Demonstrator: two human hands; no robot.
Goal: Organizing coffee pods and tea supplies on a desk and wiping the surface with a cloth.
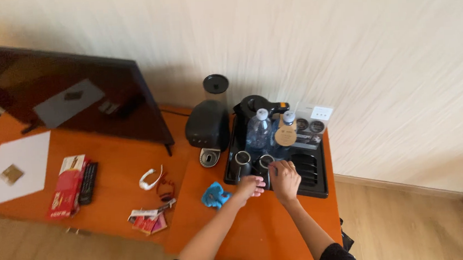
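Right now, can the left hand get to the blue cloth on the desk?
Probably yes. The left hand rests at the edge of the black tray, and the blue cloth lies just beside it on the orange desk, with nothing between them.

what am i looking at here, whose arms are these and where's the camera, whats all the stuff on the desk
This is a single picture from a camera worn on a person's head, looking down, so the two bare arms coming up from the bottom edge are that person's own. There is no machine.

The left hand rests at the front edge of a black tray; the right hand lies on the tray beside two dark cups. Whether either hand grips anything cannot be told.

The tray also carries two water bottles and a black kettle. Left of it stands a dark coffee machine. A crumpled blue cloth lies near the left hand.

Everything sits on an orange wooden desk, along with a television, a remote control, a red packet and a white sheet of paper.
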